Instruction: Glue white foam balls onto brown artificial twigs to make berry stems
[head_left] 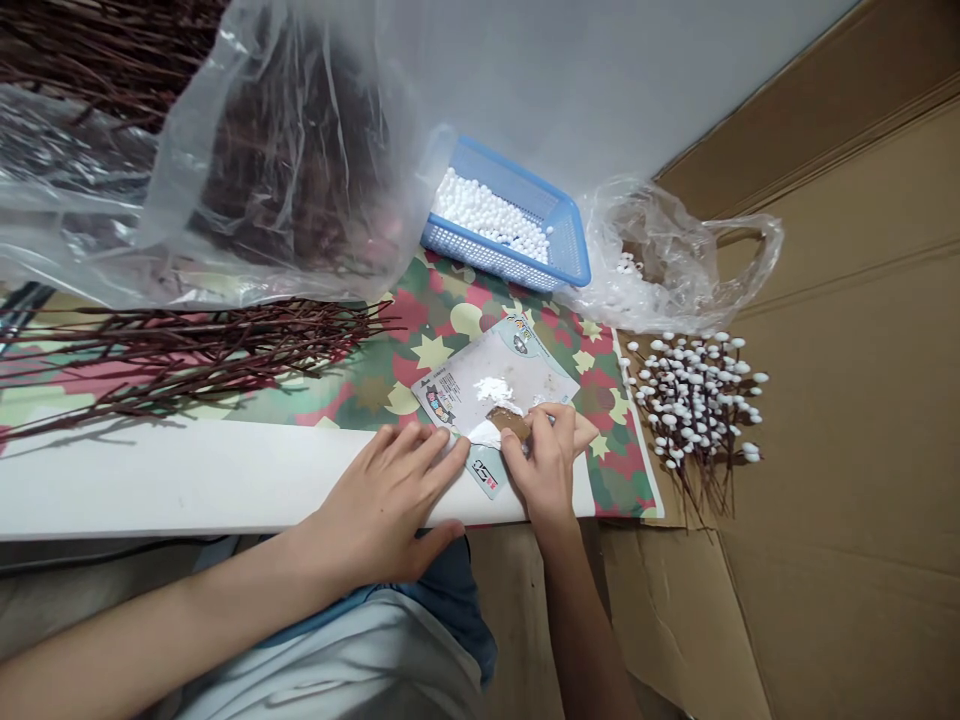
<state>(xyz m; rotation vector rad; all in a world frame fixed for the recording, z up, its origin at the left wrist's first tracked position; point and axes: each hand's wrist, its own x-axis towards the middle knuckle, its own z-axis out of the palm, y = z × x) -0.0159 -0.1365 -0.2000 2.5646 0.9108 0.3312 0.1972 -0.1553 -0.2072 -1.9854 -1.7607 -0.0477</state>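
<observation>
My right hand pinches a small flat brown piece, perhaps cardboard, against a printed card lying on the table. A patch of white paste is smeared on the card, and more white lies under the brown piece's edge. My left hand rests flat at the table's front edge, fingers stretched out and fingertips by the card's near left side. It holds nothing.
Brown twigs lie at left below a large plastic bag. Behind the card, a blue basket holds white foam balls. At right are a clear bag and white-tipped stems on cardboard.
</observation>
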